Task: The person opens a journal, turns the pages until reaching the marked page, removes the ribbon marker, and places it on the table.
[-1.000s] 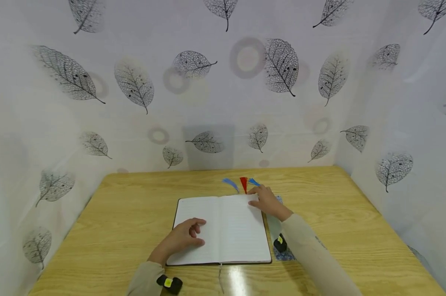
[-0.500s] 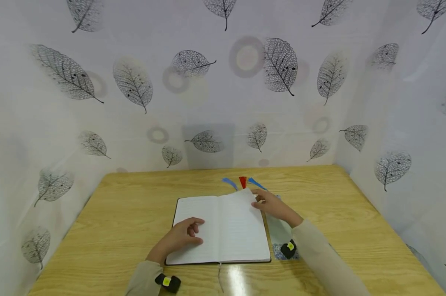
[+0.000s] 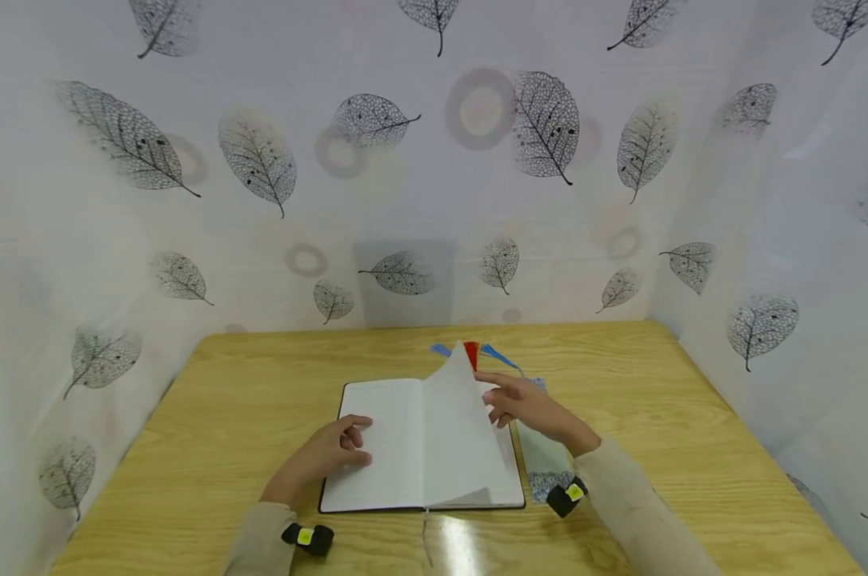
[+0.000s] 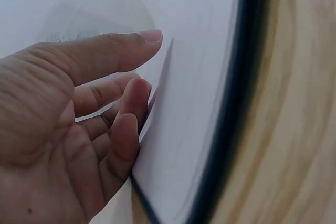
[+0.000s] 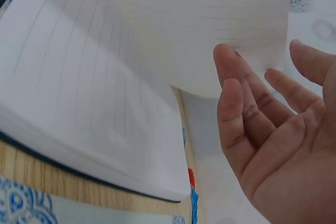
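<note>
An open notebook [image 3: 383,480] with blank lined pages lies on the table. One right-hand leaf [image 3: 451,440] stands lifted and curves up toward the spine. My right hand [image 3: 534,408] is beside that leaf's free edge, its fingers loosely bent. In the right wrist view, the fingertips [image 5: 226,56] are right against the underside of the leaf, with the thumb apart. My left hand [image 3: 318,456] lies over the outer part of the left page, thumb and forefinger spread. In the left wrist view, its other fingers [image 4: 123,135] curl loosely by the page edge and hold nothing.
A pale bookmark strip [image 3: 545,456] with blue patterned ends lies right of the notebook. Behind the notebook are a red tassel [image 3: 472,354] and blue tassels [image 3: 500,355]. A thin ribbon [image 3: 426,544] trails from the spine. A leaf-print curtain [image 3: 405,200] surrounds the wooden table [image 3: 246,400].
The right-hand leaf has come up from its top right corner and swung leftward. My right hand has let go of the corner and moved slightly down. My left hand has slid left.
</note>
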The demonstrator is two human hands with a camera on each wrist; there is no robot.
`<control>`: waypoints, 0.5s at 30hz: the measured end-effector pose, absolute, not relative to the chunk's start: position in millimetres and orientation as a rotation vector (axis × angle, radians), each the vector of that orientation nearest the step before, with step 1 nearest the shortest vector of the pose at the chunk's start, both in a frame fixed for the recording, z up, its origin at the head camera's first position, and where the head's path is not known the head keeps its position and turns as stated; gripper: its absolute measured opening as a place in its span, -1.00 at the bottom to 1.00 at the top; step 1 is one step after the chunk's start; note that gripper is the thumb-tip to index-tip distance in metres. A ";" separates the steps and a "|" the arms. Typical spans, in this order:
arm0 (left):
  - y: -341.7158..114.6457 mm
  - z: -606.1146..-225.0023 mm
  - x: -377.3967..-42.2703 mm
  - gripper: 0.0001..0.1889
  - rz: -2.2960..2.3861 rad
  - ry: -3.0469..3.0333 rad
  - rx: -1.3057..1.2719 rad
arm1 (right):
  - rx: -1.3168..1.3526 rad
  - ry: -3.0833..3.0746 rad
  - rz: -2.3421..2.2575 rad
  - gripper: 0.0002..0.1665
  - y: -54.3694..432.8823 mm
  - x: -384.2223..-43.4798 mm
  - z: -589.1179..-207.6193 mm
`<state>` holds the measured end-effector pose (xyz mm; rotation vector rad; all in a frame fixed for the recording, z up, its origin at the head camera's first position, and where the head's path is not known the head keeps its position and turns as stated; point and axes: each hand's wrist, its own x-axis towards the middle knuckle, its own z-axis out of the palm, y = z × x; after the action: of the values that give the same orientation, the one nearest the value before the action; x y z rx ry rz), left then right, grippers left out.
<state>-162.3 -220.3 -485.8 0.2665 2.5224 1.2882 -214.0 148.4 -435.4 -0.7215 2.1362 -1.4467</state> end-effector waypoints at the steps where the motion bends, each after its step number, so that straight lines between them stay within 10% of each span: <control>1: -224.2 -485.8 -162.6 -0.37 1.294 2.519 0.263 | -0.727 2.127 -1.447 -0.29 146.4 -213.0 -435.2; 15: -254.7 -481.1 -162.1 -0.37 1.423 2.447 0.171 | -0.744 2.167 -1.264 -0.24 102.5 -198.2 -441.1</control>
<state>-162.1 -254.7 -481.1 0.1708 2.4474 1.4227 -198.2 102.5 -441.1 -0.7441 2.1666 -1.2635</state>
